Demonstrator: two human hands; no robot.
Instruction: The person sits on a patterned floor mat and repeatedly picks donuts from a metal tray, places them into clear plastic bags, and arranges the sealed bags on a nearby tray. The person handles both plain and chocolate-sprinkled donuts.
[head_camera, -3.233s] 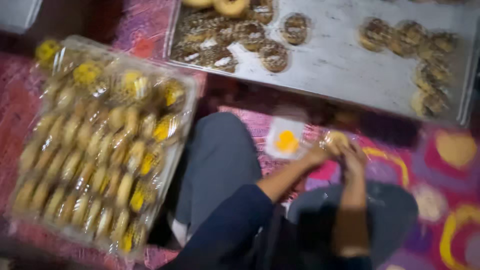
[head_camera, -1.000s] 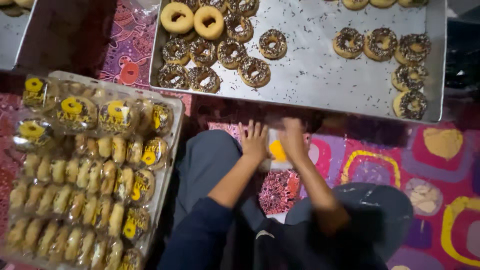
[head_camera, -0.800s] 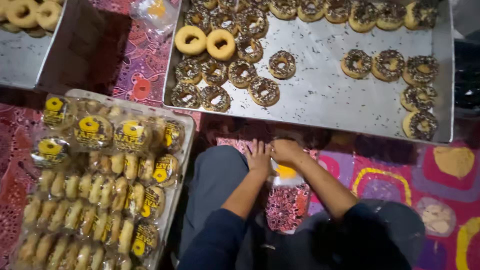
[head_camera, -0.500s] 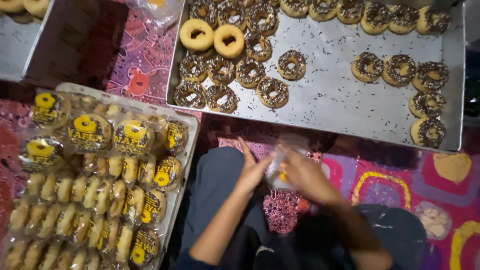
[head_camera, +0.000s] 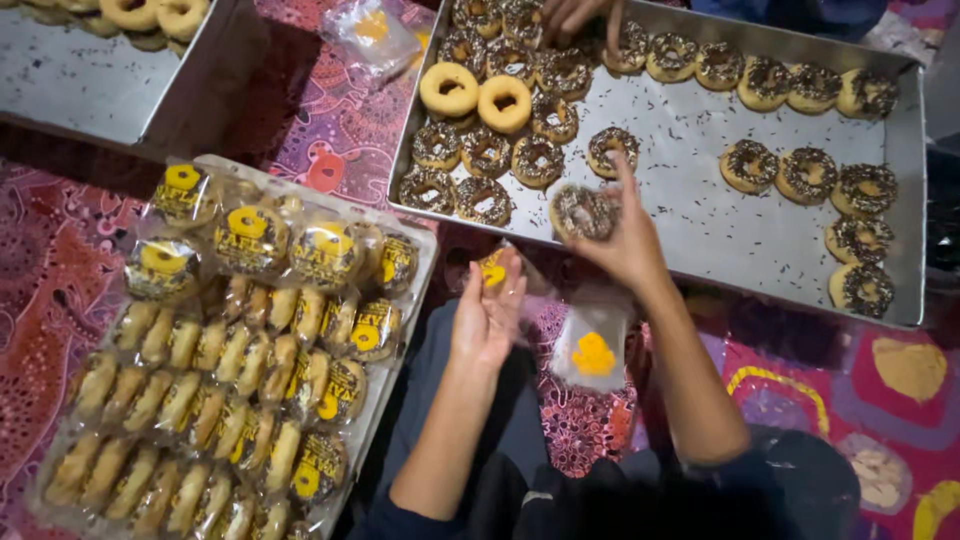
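Nearest the lap, the left hand (head_camera: 487, 315) pinches the mouth of a clear plastic bag with a yellow round label (head_camera: 592, 350), which hangs limp between the forearms. Just beyond, the right hand (head_camera: 625, 240) grips a sprinkle-covered chocolate ring doughnut (head_camera: 583, 211) by its rim, fingers curled. It looks light, soft and sticky-topped, best held at the edge. Farther off lies the large silver metal tray (head_camera: 700, 215) of doughnuts, where another person's hand (head_camera: 585, 14) reaches.

2 bare forearms, dark navy sleeves pushed up near the elbows, grey-blue trousers.
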